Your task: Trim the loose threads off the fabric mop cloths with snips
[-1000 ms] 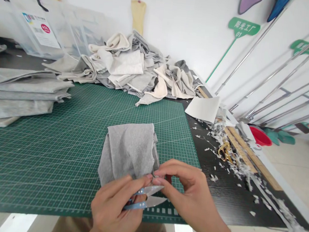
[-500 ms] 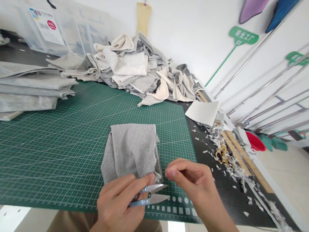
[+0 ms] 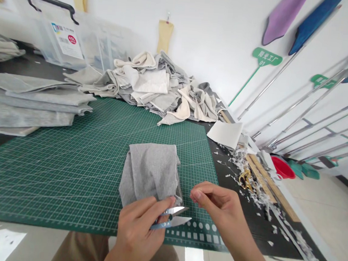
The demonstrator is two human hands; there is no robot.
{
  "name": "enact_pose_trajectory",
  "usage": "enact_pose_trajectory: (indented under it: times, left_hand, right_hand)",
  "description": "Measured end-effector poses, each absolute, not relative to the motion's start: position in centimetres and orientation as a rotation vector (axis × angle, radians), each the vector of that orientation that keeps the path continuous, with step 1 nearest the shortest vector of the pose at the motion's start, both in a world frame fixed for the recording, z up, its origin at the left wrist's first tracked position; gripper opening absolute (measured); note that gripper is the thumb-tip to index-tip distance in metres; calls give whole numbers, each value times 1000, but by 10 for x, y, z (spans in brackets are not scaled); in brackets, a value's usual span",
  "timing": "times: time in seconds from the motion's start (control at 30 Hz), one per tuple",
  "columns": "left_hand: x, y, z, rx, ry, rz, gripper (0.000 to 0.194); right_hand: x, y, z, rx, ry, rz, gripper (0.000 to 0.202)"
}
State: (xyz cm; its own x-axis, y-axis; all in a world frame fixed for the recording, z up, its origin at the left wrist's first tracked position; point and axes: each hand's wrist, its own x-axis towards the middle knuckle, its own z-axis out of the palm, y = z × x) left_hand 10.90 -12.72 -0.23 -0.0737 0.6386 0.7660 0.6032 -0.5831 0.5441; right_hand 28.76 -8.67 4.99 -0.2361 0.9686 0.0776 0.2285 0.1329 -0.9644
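My left hand (image 3: pixel 141 221) is closed around a pair of blue-handled thread snips (image 3: pixel 172 218), whose blades are apart and point right. Its thumb and forefinger also rest on the lower right edge of a folded grey cloth (image 3: pixel 150 169). This cloth lies on the green cutting mat (image 3: pixel 92 160), with a whitish stitched edge along its right side. To the right of the cloth and apart from it, my right hand (image 3: pixel 216 199) is raised over the mat with thumb and fingertips pinched together. Whatever lies between those fingertips is too small to make out.
A heap of grey and cream cloth pieces (image 3: pixel 151 79) lies behind the mat, and a stack of folded grey cloth (image 3: pixel 33 102) at left. Wooden rulers (image 3: pixel 264 181), gold scissors (image 3: pixel 244 179) and scraps lie at right. A clear storage box (image 3: pixel 90 46) stands behind.
The view has tilted up slightly and shifted left. Both hands, the snips and the grey cloth keep nearly the same places relative to each other.
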Motion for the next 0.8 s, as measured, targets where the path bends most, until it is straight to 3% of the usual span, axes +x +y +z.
enact_pose_trajectory:
  times: [0.27,0.8]
  left_hand:
    - [108,-126,-4,2147,1422,1762,28]
    - [108,-130,-19,2227,1372,1645,33]
  right_hand:
    - [271,-97,54,-1155,-1831,1017,8]
    - [265,-87,61,-1203,-2030,806,14]
